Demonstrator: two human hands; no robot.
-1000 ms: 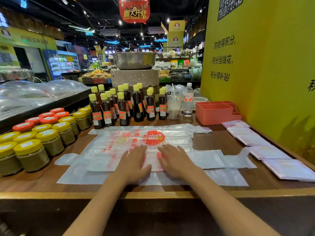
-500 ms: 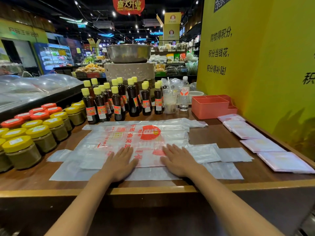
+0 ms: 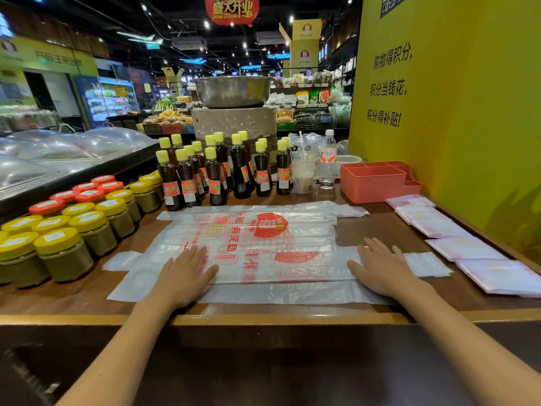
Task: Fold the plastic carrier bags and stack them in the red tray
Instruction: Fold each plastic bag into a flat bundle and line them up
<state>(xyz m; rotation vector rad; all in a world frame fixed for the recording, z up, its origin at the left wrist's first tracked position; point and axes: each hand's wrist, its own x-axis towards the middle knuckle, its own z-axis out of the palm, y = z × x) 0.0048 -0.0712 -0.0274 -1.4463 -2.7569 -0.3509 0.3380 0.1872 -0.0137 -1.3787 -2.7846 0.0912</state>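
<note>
A supermarket interior under a dark ceiling (image 3: 123, 13) dotted with small bright spotlights and blue neon strips. A red hanging banner (image 3: 231, 8) with gold Chinese characters hangs at top centre. On the right stands a tall yellow wall (image 3: 456, 112) printed with black Chinese text. A brown wooden tabletop (image 3: 87, 294) with a lighter front edge fills the foreground. Clear domed covers (image 3: 58, 153) sit over a display counter on the left. Further back are a large metal basin (image 3: 232, 90) on a stone block (image 3: 234, 123), a lit refrigerated cabinet (image 3: 112, 98), and stocked shelves (image 3: 310, 101).
</note>
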